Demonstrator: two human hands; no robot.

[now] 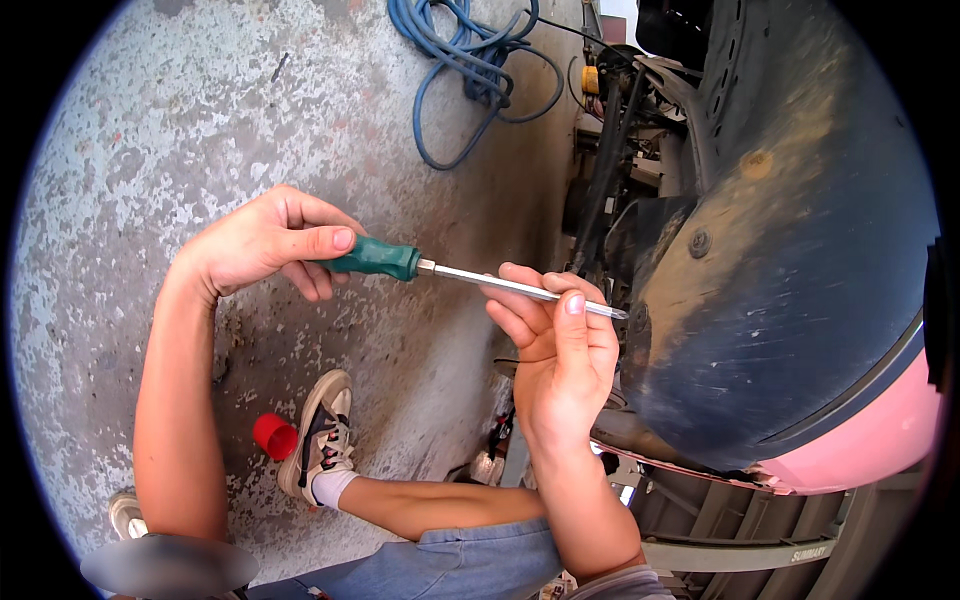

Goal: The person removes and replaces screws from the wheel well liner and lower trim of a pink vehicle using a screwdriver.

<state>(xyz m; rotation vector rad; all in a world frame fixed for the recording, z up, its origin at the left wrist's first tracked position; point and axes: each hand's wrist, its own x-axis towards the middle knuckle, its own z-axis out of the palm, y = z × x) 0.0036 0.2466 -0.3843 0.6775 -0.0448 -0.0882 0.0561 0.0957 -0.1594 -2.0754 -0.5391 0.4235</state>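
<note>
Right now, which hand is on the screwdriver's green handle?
The left hand grips the green handle; the right hand only steadies the metal shaft near its tip.

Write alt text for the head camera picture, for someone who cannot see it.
A person's left hand grips the green handle of a long screwdriver while the right hand steadies its metal shaft, the tip at a dusty dark mudguard. Below are a sneaker and red cap on concrete floor; a blue hose lies coiled above.
</note>
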